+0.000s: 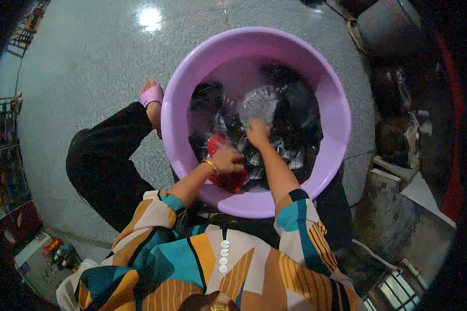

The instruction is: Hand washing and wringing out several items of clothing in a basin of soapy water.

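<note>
A large purple plastic basin (336,116) stands in front of me and holds water with dark wet cloth (301,101) in it. My left hand (227,160), with a gold bangle at the wrist, is over red cloth (231,180) at the near left inside the basin; motion blur hides whether the fingers grip it. Right of it, my right hand (258,130) reaches down to a pale, glossy patch of splashing water near the middle. What its fingers hold, if anything, is hidden. Black-and-white checked cloth (294,157) lies near the basin's right wall.
The basin stands on a grey speckled floor (89,70), between my bent legs. A foot in a pink slipper (152,96) is at its left. A grey bucket (389,27) stands at the upper right. Small colourful items (58,250) lie on a pale surface at the lower left.
</note>
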Available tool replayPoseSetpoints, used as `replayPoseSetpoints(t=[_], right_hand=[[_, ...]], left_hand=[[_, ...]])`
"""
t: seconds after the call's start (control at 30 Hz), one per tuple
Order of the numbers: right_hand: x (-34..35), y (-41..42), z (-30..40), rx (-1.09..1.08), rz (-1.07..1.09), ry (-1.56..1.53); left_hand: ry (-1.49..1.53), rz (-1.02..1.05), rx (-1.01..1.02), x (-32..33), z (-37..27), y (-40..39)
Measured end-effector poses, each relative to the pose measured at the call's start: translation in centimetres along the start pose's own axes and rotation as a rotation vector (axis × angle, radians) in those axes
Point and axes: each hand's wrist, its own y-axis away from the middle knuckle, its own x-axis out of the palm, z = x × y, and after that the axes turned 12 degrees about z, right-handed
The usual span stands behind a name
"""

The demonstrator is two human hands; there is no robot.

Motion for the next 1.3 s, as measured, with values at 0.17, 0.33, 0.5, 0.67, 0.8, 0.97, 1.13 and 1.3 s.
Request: replayPoseSetpoints(t=[0.17, 0.33, 0.5, 0.67, 0.8, 0.97, 1.13, 1.3], right_hand=[[-2.9, 1.9, 1.6, 0.18, -0.421, -1.78], [-7.7, 9.0, 8.3, -0.082, -0.344, -1.429], [-6.8, 13.1, 13.7, -0.378, -0.502, -0.669], [-8.3, 10.6, 13.8, -0.373, -0.709, -0.536], [-10.4, 6.8, 11.2, -0.301, -0.703, -0.486], [-9.9, 2.3, 2.8, 0.014, -0.77, -0.508], [-6.0, 2.3, -2.3, 0.492, -0.72, -0.687], [-2.4, 2.5, 0.4, 0.557, -0.567, -0.754]], left_hand=[[1.975, -0.55, 0.115, -2.6, 1.0, -0.6], [2.276, -0.429, 0.234, -6.5, -0.9, 0.7], [2.359, -0.293, 0.767, -7.5, -2.2, 2.7], [2.12, -0.055, 1.096, -6.4, 3.1, -1.3], [2.109, -0.659, 0.738, -7.9, -2.1, 1.6], [1.865, -0.458, 0.63, -9.8, -4.8, 1.7], [1.896, -0.592, 0.927, -11.1, -2.6, 1.5], [1.752, -0.613, 0.357, -6.1, 3.6, -2.0]])
